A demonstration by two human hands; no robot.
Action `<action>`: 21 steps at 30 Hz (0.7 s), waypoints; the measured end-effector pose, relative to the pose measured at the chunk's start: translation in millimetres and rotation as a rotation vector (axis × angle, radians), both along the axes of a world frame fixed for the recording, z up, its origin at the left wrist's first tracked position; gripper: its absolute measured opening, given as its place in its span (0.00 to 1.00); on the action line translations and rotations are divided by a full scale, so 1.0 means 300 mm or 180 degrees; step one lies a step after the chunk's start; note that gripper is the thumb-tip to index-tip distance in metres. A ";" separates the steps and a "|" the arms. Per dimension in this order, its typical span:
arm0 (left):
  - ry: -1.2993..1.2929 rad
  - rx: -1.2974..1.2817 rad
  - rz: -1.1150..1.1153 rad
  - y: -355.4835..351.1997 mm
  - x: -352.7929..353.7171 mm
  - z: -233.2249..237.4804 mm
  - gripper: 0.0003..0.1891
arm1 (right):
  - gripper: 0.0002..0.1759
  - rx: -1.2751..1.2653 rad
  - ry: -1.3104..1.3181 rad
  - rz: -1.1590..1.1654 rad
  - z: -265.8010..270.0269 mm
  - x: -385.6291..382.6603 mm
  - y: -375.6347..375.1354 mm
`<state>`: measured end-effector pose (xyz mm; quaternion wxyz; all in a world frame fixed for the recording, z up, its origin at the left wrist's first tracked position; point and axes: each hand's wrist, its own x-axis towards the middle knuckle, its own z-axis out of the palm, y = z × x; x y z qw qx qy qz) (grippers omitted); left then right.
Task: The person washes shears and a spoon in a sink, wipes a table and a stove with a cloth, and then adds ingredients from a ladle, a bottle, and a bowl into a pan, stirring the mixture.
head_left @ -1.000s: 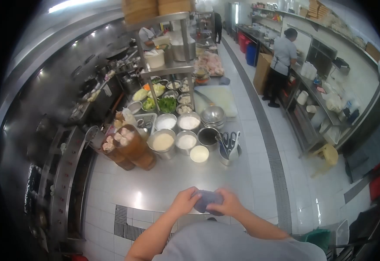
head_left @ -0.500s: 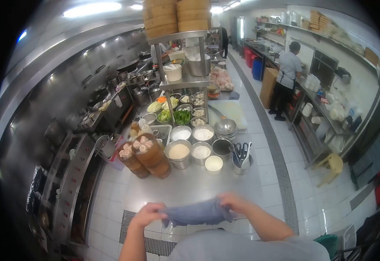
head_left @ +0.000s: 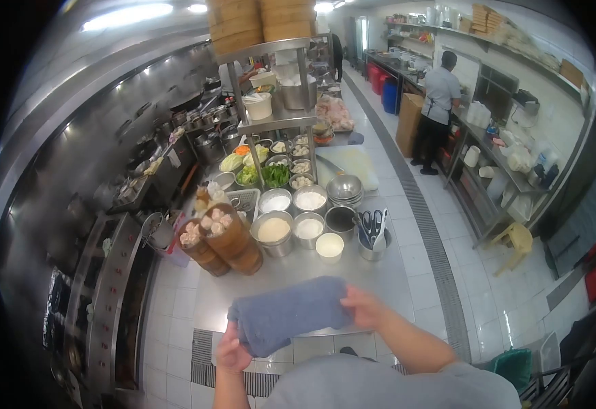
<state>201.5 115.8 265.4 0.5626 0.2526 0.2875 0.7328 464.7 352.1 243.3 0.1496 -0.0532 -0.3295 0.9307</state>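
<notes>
A folded blue-grey cloth (head_left: 291,312) is stretched between my two hands, over the front edge of the steel table (head_left: 233,290). My left hand (head_left: 232,349) grips its lower left end, fingers partly hidden by the cloth. At the right end, my right hand (head_left: 363,307) pinches the side of the cloth. Beyond the cloth stand bamboo steamer stacks (head_left: 233,238) topped with pale dumplings (head_left: 216,221), a cream-coloured tub (head_left: 329,247), and a metal container (head_left: 374,253) holding scissors (head_left: 373,221) and a white-handled tool.
Steel bowls of powders (head_left: 273,230) and a dark-filled bowl (head_left: 341,219) sit mid-table. Behind them are vegetables (head_left: 275,175), a cutting board (head_left: 359,167) and a steel shelf (head_left: 277,121). Stoves line the left. A co-worker (head_left: 440,102) stands at the right counter, near a yellow stool (head_left: 513,247).
The cloth has risen and swung out flatter over the table edge, showing its broad face. My left hand has shifted lower, below the cloth's corner. The camera view has shifted slightly.
</notes>
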 end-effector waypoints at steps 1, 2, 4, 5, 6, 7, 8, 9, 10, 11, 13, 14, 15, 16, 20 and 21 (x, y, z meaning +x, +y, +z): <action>-0.0059 -0.0067 0.0104 -0.023 -0.018 -0.005 0.46 | 0.32 0.0183 -0.0275 0.0013 0.008 -0.003 -0.004; -0.0062 -0.0061 0.0115 -0.040 -0.037 -0.018 0.46 | 0.32 0.0189 -0.0278 0.0024 0.004 -0.012 -0.005; 0.0967 -0.1089 0.0630 -0.084 -0.081 -0.049 0.44 | 0.28 0.0663 -0.0780 -0.0078 -0.003 -0.043 -0.021; 0.0968 -0.1111 0.0639 -0.115 -0.101 -0.054 0.44 | 0.28 0.0644 -0.0778 -0.0064 0.004 -0.052 -0.033; 0.0719 -0.0906 0.0752 -0.143 -0.118 -0.053 0.43 | 0.26 0.0608 -0.0727 -0.0220 0.045 -0.059 -0.048; 0.0466 -0.0697 0.0871 -0.168 -0.133 -0.053 0.41 | 0.25 0.0576 -0.0680 -0.0369 0.080 -0.065 -0.053; 0.0453 -0.0717 0.0899 -0.182 -0.149 -0.064 0.41 | 0.25 0.0564 -0.0690 -0.0336 0.103 -0.072 -0.048; 0.0400 -0.0736 0.0973 -0.194 -0.167 -0.088 0.40 | 0.26 0.1007 -0.0829 -0.0426 0.123 -0.080 -0.044; 0.0340 -0.0766 0.1063 -0.209 -0.177 -0.114 0.38 | 0.28 0.1447 -0.0964 -0.0493 0.134 -0.094 -0.037; 0.0372 -0.0844 0.1197 -0.221 -0.189 -0.142 0.38 | 0.28 0.1410 -0.0983 -0.0405 0.139 -0.110 -0.028; 0.0250 -0.0750 0.1488 -0.251 -0.191 -0.123 0.39 | 0.24 0.1589 -0.1077 -0.0421 0.135 -0.146 -0.021; 0.0177 -0.0545 0.1704 -0.245 -0.199 -0.106 0.40 | 0.24 0.1575 -0.1093 -0.0331 0.126 -0.166 -0.014; 0.0145 -0.0584 0.1782 -0.238 -0.188 -0.061 0.40 | 0.25 0.1595 -0.0907 -0.0384 0.111 -0.188 -0.011; -0.0245 -0.0263 0.1830 -0.225 -0.166 0.010 0.41 | 0.25 0.1617 -0.0709 -0.0443 0.106 -0.213 -0.008; 0.0194 -0.0797 0.1742 -0.265 -0.200 -0.004 0.39 | 0.22 0.1579 -0.0717 -0.0603 0.152 -0.312 -0.005; 0.0592 -0.1250 0.1600 -0.273 -0.211 -0.013 0.38 | 0.22 0.1677 -0.0756 -0.0602 0.117 -0.344 0.021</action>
